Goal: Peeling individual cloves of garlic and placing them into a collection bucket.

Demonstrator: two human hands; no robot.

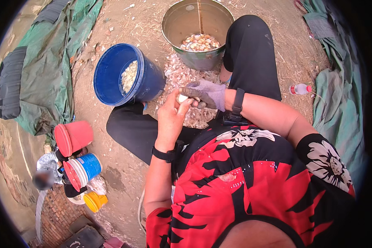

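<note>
My bare left hand [171, 114] pinches a white garlic clove [183, 98] between thumb and fingers. Against the same clove presses the thumb of my right hand [204, 93], which wears a soiled purple-grey glove with its fingers curled beneath. Whether those curled fingers also hold a small tool is hidden. Below both hands, papery garlic skins [186, 74] are heaped on the ground between my legs. A blue plastic bucket [152, 74], tilted in view, has peeled cloves [130, 77] inside. Beyond my hands stands a larger metal bucket [198, 57] with unpeeled cloves [201, 42] at its bottom.
A plastic bottle with a red cap [300, 89] lies to the right. Green tarpaulins [46, 77] line both sides. At lower left, another person [48, 167] is beside a red bucket [77, 136], a blue-and-white bucket [88, 167] and a yellow container [95, 201].
</note>
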